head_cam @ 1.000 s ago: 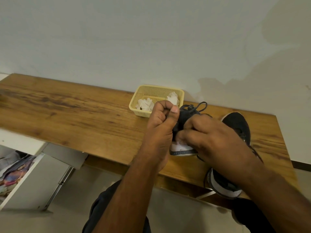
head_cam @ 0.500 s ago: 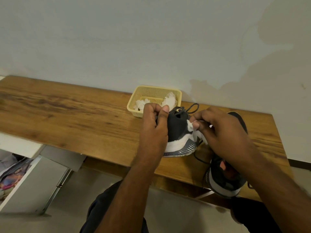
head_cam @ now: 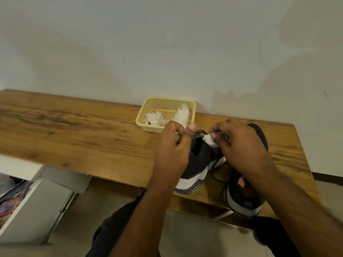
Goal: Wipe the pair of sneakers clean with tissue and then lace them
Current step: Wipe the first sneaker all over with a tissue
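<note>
**Both hands on one sneaker, tissue up by the laces**

So here's the setup: long wooden table [head_cam: 74, 136] pushed against a plain white wall [head_cam: 167, 43], seen from the person's head looking down.

The left hand [head_cam: 172, 151] is curled around the collar end of a black sneaker [head_cam: 198, 164] with a white sole, thumb pointing up, fingers clenched on the top edge of the shoe. The sneaker sits near the front edge of the table, sole down, and the hand covers most of its left side.

The right hand [head_cam: 239, 145] is just beside it, pinching a small crumpled wad of white tissue [head_cam: 209, 140] between the thumb and fingers, right at the top of that same shoe. A dark shoelace [head_cam: 215, 171] runs loose from under this hand, down over the table. Whether the fingers also grip the lace, I can't tell.

The second sneaker [head_cam: 245, 199] of the pair lies to the right, mostly under the right forearm, its heel hanging over the table's front edge and its toe pointing toward the wall.

Behind the hands, close to the wall, there's a pale yellow plastic mesh basket [head_cam: 148, 110] with two clumps of crumpled white tissue [head_cam: 154, 118] in it.

Down at the lower left, below the table, an open white drawer [head_cam: 20, 204] shows something colourful inside.
</note>
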